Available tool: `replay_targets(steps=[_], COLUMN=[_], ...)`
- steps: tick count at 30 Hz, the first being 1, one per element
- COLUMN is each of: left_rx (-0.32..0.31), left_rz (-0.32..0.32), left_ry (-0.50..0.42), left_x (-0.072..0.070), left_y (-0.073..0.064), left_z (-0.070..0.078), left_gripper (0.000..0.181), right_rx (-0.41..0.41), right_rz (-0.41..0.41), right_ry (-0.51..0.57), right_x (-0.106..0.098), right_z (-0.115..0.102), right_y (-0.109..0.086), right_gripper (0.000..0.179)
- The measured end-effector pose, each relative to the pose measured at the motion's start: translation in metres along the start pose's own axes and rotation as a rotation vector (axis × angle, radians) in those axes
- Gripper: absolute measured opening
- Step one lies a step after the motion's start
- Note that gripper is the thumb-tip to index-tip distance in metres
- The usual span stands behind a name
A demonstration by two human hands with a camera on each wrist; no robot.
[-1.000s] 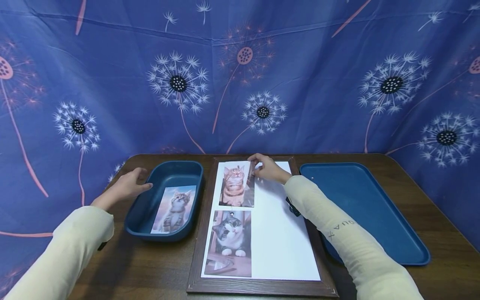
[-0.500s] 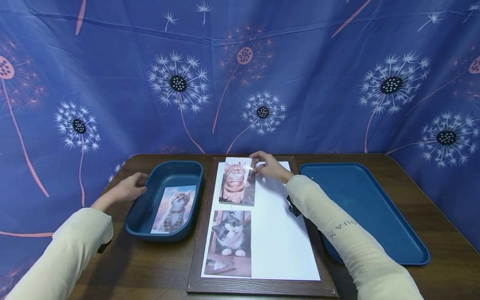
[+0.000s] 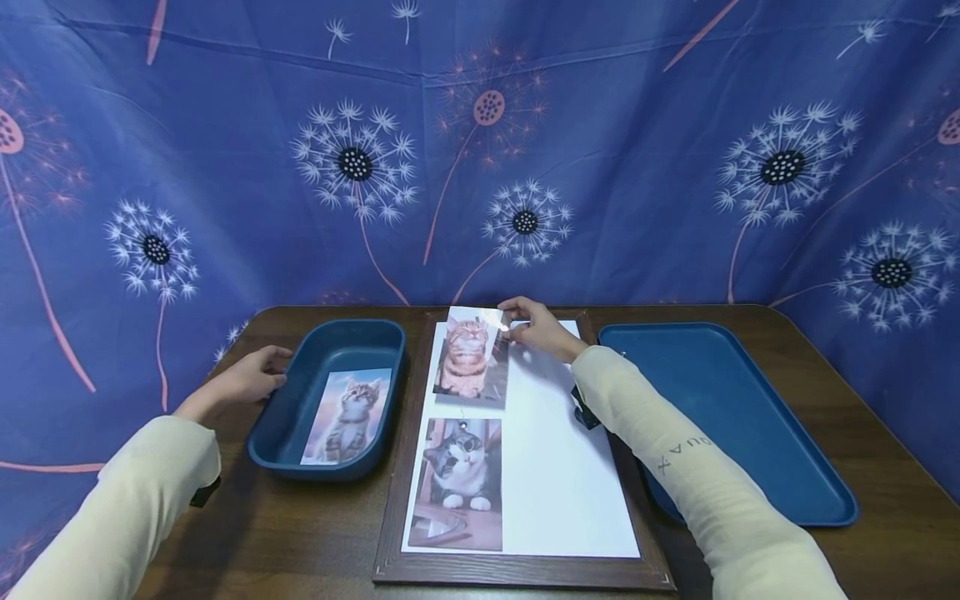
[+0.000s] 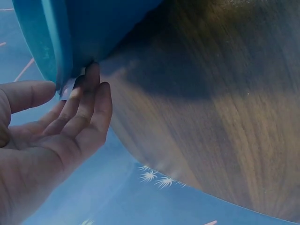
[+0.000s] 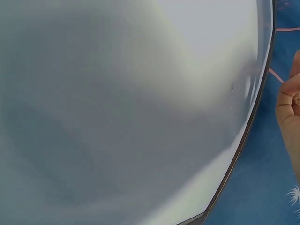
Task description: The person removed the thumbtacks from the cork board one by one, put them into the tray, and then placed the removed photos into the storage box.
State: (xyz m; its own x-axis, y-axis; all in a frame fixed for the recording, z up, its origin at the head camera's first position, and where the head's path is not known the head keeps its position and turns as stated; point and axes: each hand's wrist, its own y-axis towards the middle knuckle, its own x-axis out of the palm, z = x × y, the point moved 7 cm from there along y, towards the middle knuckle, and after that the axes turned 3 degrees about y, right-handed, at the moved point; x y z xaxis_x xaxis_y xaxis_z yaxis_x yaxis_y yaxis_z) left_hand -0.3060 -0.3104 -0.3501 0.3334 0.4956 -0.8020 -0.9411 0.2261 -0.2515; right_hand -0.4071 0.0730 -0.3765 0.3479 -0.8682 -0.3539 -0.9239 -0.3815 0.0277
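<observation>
From the head view, we see the right hand pinching the orange-cat photo, tilted over the far left part of the framed board, and the left hand at the bin left of that board. The left wrist view shows us loosely bent fingers touching the bin — thumb set apart; the right wrist view, curled fingers past the board's edge.

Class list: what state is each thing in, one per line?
Blue bin: upright, left hand at rim
Kitten photo: inside blue bin
Orange cat photo: held by right hand
Gray cat photo: lying flat on framed board
Framed board: lying flat
Blue tray: right side up
</observation>
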Motion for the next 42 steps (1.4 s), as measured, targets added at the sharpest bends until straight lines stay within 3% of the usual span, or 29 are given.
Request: replay_targets(steps=[16, 34, 42], left_rx=[-0.001, -0.009, -0.002], left_rz=[-0.005, -0.004, -0.007], left_ry=[0.000, -0.015, -0.036], left_x=[-0.002, 0.001, 0.002], left_y=[0.002, 0.003, 0.004], left_z=[0.000, -0.006, -0.004], left_gripper=[0.047, 0.047, 0.047], right_rx=[-0.064, -0.125, -0.112], right_rz=[-0.019, -0.126, -0.153], right_ry=[0.135, 0.192, 0.192], right_x=[0.013, 0.058, 0.074], right_z=[-0.020, -0.043, -0.048], right_y=[0.010, 0.019, 0.020], right_gripper=[0.050, 0.050, 0.049])
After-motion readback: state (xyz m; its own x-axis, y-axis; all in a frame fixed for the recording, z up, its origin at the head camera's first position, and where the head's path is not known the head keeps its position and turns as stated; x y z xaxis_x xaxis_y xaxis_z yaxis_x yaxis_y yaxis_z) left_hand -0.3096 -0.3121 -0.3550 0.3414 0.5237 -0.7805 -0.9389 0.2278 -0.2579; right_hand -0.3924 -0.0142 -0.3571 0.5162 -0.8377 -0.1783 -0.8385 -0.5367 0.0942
